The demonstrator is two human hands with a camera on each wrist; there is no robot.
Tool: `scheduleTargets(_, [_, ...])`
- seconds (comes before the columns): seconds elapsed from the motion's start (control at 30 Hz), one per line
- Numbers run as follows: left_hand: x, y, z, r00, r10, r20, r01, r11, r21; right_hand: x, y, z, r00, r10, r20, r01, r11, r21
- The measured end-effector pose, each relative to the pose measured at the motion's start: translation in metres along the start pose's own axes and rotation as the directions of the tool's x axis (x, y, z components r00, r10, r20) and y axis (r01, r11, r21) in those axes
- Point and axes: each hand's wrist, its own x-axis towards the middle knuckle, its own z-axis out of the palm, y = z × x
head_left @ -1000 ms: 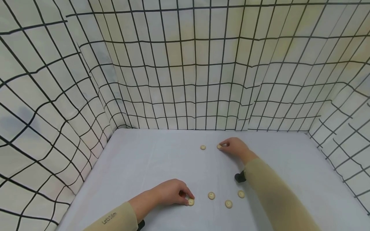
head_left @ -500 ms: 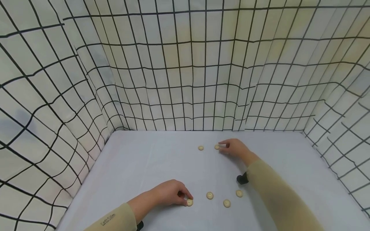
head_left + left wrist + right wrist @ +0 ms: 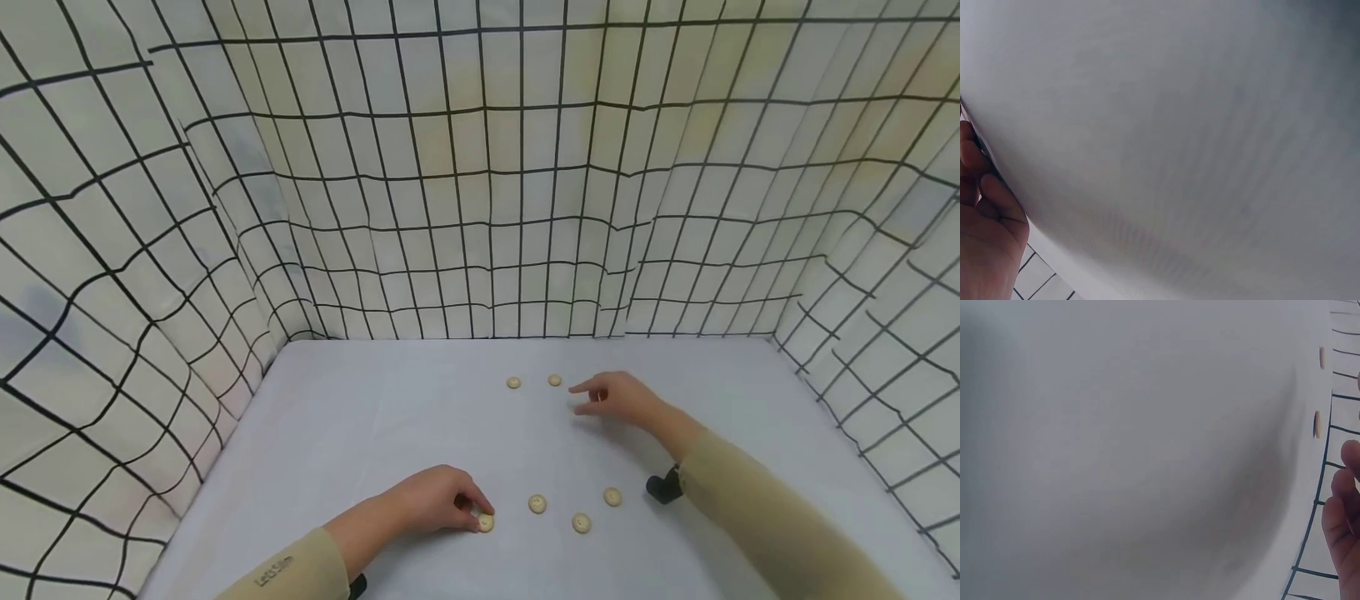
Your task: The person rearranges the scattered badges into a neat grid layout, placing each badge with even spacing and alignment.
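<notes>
My left hand [image 3: 438, 498] is low on the table and pinches a pale cream button [image 3: 487, 523] between thumb and forefinger. The left wrist view shows part of that hand [image 3: 991, 231] at its left edge; the button is not visible there. Farther back, my right hand [image 3: 618, 398] is held with thumb and forefinger apart and nothing between them. Just left of its fingertips lies a button [image 3: 555, 380], apart from the hand, with another button [image 3: 513, 382] beside it. In the right wrist view the right hand [image 3: 1344, 512] shows at the right edge, near two buttons seen edge-on.
Three more buttons lie between the hands toward the front: one button [image 3: 537, 503] nearest the left hand, a lower button [image 3: 581, 522], and a right button [image 3: 612, 497]. A white table [image 3: 390, 400] carries everything. Black-gridded white walls [image 3: 465, 192] stand at its back and sides.
My right hand has let go of the far button, spread its thumb and forefinger, and drawn back to the right. The left hand keeps its pinch on its button. The view has shifted slightly.
</notes>
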Motion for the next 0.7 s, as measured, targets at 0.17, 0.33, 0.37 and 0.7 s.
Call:
scheduleTargets(0.17, [-0.001, 0.001, -0.001, 1.0, 0.0, -0.002, 0.0, 1.0, -0.008, -0.029, 0.008, 0.001, 0.998, -0.05, 0.048, 0.049, 0.999, 0.025])
scheduleTargets(0.33, [-0.001, 0.0, 0.0, 1.0, -0.003, -0.01, 0.003, 1.0, 0.007, -0.062, 0.018, 0.007, 0.989, -0.124, 0.085, 0.117, 0.99, 0.079])
scheduleTargets(0.37, [-0.001, -0.001, 0.001, 1.0, -0.003, -0.011, 0.004, 1.0, 0.013, -0.068, 0.02, 0.009, 0.986, -0.141, 0.092, 0.133, 0.987, 0.088])
scheduleTargets(0.7, [0.001, 0.0, 0.0, 1.0, 0.007, -0.012, -0.008, 1.0, -0.022, -0.104, 0.031, 0.02, 0.972, -0.198, 0.128, 0.178, 0.973, 0.149])
